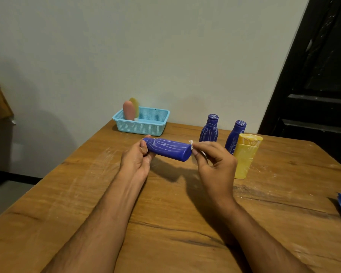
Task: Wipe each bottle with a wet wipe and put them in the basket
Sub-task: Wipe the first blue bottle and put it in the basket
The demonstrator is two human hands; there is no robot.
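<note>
— In the blue basket [146,123]?
— Pink bottle [128,112], yellow-green bottle [135,107] — upright.
— Fingers?
— Left hand [137,157] gripping blue bottle [168,149] above surface [165,223]; right hand [215,164] pinching wet wipe [191,143].

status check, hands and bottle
Left hand grips blue bottle sideways above table. Right hand pinches wipe at its base. Basket path unobstructed.

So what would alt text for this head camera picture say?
A person's left hand holds a blue bottle sideways above a wooden table while the right hand pinches a wet wipe at its base. Three more bottles stand nearby; a blue basket holds two.
</note>
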